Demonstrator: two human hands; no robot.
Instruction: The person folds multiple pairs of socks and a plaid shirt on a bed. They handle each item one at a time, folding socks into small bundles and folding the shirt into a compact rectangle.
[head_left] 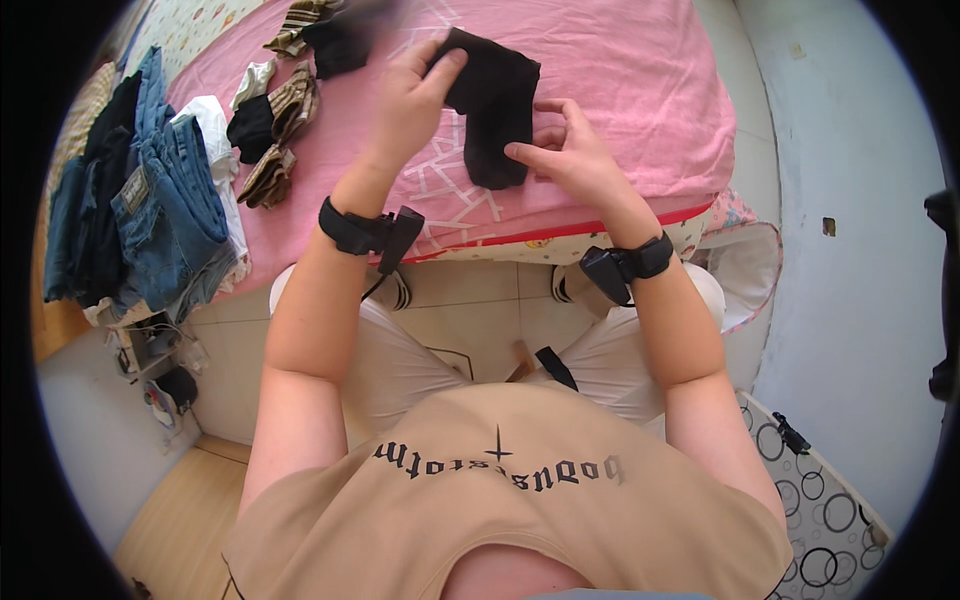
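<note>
Past the blue jeans (175, 205) I see the left hand (412, 105) pinching the black sock (495, 110) by its corner over the pink bedsheet (620, 80); the right hand (575, 155), loosely open, thumbs its edge. Gentle tension between the 2 should flatten it.

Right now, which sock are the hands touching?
The black sock spread between the left hand and right hand; the other socks lie farther left, touched by neither.

Sock (497, 112): over the bed (620, 60), between your left hand (410, 105) and right hand (580, 155)
Sock bundles (292, 103): left of the sock
Jeans (175, 190): farther left of the sock
</note>
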